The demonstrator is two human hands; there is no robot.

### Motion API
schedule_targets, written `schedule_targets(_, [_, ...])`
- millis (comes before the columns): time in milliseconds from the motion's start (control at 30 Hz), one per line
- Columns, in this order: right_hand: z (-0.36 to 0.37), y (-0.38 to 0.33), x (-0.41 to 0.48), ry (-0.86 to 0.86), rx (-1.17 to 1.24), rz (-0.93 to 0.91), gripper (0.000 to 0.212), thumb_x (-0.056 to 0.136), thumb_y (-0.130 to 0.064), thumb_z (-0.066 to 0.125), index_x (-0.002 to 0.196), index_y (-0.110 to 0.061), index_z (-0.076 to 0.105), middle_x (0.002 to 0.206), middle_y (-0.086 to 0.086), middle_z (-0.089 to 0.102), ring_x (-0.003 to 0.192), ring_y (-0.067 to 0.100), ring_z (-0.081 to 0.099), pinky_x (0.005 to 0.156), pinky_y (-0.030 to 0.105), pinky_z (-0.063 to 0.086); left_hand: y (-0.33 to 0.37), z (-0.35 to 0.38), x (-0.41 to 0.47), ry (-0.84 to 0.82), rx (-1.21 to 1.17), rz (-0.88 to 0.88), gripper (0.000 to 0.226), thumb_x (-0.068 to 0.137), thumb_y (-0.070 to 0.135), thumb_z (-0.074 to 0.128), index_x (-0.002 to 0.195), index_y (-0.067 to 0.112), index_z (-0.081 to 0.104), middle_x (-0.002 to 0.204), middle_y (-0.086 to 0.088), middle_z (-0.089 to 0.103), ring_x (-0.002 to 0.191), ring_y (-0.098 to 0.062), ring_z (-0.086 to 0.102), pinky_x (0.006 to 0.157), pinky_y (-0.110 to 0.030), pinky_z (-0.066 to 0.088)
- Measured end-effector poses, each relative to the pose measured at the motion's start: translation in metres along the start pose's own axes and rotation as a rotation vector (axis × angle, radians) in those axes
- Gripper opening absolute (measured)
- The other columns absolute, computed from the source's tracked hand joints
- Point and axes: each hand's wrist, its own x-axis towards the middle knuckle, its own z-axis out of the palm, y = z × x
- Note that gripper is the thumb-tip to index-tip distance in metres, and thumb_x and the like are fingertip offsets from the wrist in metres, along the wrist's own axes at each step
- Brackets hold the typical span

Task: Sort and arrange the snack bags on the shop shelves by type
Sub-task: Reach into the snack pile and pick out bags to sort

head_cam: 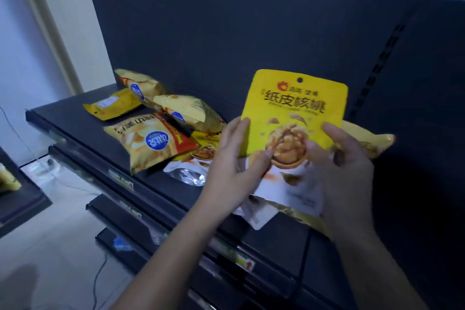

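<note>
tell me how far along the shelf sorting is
Early. Done: nothing looks grouped yet; chip bags and a walnut pouch lie overlapping in one heap on the shelf. In hand: left grip and right grip hold a yellow walnut bag upright above it. Left: separating the heap by type and lining the bags up.

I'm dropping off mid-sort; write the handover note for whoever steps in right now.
Left hand and right hand: both hold one yellow walnut bag upright above the top shelf.
Three gold chip bags lie at its left; a second walnut bag lies partly under them; a gold bag sits behind the right hand.
Done: nothing sorted yet, types are mixed.
Left: place the held bag, then separate walnuts from chips.
</note>
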Motion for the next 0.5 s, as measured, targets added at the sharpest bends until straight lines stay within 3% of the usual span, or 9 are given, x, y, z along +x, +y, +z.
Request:
schedule_targets(33, [0.024,-0.002,0.004,-0.045,-0.053,-0.01,0.033,0.087,-0.018,0.065,0.119,-0.026,0.059,0.126,0.002,0.057,0.115,0.014,0.054,0.095,0.031,0.046,-0.01,-0.018,0.008,-0.018,0.064,-0.031,0.084,0.075,0.055,0.058,0.146,0.023,0.028,0.152,0.01,0.019,0.128,0.01,0.022,0.103,-0.009,0.031])
schedule_targets(133, [0.088,0.004,0.017,-0.144,-0.174,0.015,0.045,0.089,-0.021,0.062,0.132,-0.012,0.051,0.133,0.004,0.05,0.123,0.018,0.046,0.098,0.027,0.036,-0.04,-0.06,0.03,-0.067,0.238,-0.121,0.101,0.066,0.073,0.055,0.149,0.027,0.02,0.154,0.012,0.006,0.14,-0.011,0.021,0.109,-0.034,0.036])
schedule_targets(167, [0.105,0.009,0.021,-0.183,-0.225,0.043,0.049,0.09,-0.022,0.061,0.135,-0.009,0.046,0.137,0.006,0.046,0.127,0.019,0.042,0.099,0.025,0.032,-0.051,-0.068,0.036,-0.094,0.312,-0.158,0.1,0.068,0.072,0.054,0.149,0.025,0.02,0.156,0.008,0.005,0.141,-0.017,0.021,0.11,-0.037,0.033])
schedule_targets(300, [0.139,0.036,0.03,-0.364,-0.52,0.093,0.055,0.09,-0.025,0.059,0.138,-0.005,0.04,0.146,0.011,0.033,0.133,0.025,0.033,0.101,0.029,0.027,-0.101,-0.074,0.046,-0.233,0.588,-0.192,0.081,0.081,0.066,0.046,0.138,0.01,0.036,0.147,-0.015,0.026,0.137,-0.035,0.025,0.104,-0.038,0.029])
schedule_targets(433, [0.145,0.058,0.025,-0.519,-0.856,0.01,0.046,0.091,-0.028,0.055,0.128,-0.002,0.046,0.143,0.02,0.026,0.131,0.034,0.032,0.106,0.036,0.03,-0.126,-0.066,0.041,-0.316,0.71,-0.242,0.083,0.089,0.062,0.031,0.15,0.009,0.013,0.158,-0.015,-0.002,0.146,-0.028,-0.004,0.117,-0.041,0.005])
schedule_targets(500, [0.14,0.065,0.025,-0.512,-0.997,-0.065,0.04,0.092,-0.025,0.05,0.126,-0.003,0.045,0.148,0.021,0.02,0.138,0.034,0.022,0.112,0.04,0.025,-0.122,-0.062,0.042,-0.292,0.742,-0.199,0.089,0.081,0.067,0.014,0.151,0.012,0.01,0.159,-0.01,-0.004,0.146,-0.025,-0.008,0.117,-0.043,0.0])
